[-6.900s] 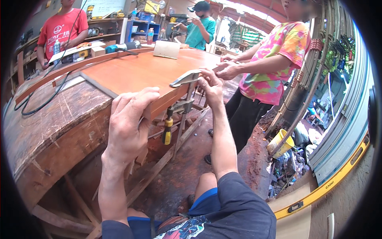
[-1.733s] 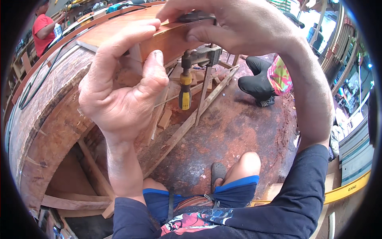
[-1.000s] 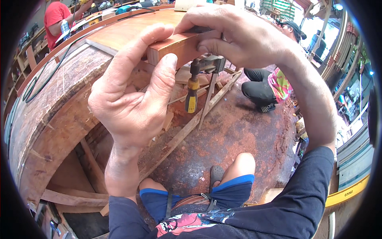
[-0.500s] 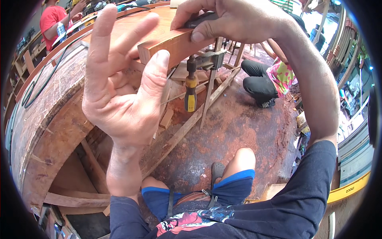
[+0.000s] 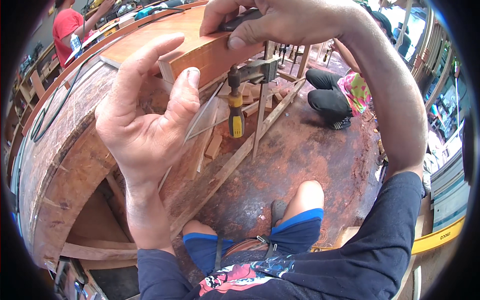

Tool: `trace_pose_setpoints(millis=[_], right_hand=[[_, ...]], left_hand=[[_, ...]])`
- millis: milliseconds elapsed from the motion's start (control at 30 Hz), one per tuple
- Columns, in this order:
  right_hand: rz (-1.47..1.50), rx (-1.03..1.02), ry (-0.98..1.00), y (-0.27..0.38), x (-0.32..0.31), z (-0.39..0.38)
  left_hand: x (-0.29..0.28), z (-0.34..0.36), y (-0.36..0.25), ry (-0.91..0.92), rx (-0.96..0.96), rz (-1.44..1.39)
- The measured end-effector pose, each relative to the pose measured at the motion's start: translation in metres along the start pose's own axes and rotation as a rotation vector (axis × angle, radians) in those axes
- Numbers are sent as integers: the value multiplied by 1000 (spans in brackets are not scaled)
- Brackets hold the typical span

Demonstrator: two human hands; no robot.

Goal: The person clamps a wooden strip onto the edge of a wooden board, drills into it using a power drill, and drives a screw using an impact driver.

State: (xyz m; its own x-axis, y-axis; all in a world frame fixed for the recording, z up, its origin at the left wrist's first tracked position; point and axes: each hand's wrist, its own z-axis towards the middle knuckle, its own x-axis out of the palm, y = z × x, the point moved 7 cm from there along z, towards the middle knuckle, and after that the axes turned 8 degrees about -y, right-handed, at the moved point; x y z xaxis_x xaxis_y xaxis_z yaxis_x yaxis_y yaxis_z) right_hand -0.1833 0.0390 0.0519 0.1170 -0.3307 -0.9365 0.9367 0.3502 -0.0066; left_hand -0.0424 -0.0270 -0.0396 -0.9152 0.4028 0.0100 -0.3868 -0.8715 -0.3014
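An orange-brown wooden board (image 5: 212, 56) runs along the top of the bench, its squared corner turned toward me. My left hand (image 5: 145, 107) is beside that corner, palm up, thumb and forefinger apart; it appears to hold nothing. My right hand (image 5: 270, 22) reaches over the board's top, fingers wrapped round a dark rounded object (image 5: 243, 19) whose kind I cannot make out. The right thumb rests near the board's front edge. Under the board hangs a bar clamp (image 5: 257, 71) with a black and yellow handle (image 5: 236, 117).
The curved bench edge (image 5: 55, 175) fills the left, with a black cable (image 5: 59, 107) on top. Wood offcuts (image 5: 213, 146) and a long batten (image 5: 225, 170) lie below. One person crouches (image 5: 330, 100) to the right; another in red (image 5: 67, 30) stands far left. A yellow level (image 5: 440, 235) is at lower right.
My left hand has dropped slightly and its raised fingers have bent in toward the board's corner. The right hand and dark object appear slightly farther left as the view shifts.
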Motion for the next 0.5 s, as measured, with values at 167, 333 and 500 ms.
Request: trace_pose_setpoints(millis=[167,333,500], right_hand=[[-206,-76,-165,41,-6,-21],[-134,-49,-19,32,-4,-10],[-66,-22,-56,39,-4,-14]], left_hand=[[-2,3,-3,9,59,-2],[-3,0,-1,-76,1,-118],[-3,-2,1,-161,-57,-261]])
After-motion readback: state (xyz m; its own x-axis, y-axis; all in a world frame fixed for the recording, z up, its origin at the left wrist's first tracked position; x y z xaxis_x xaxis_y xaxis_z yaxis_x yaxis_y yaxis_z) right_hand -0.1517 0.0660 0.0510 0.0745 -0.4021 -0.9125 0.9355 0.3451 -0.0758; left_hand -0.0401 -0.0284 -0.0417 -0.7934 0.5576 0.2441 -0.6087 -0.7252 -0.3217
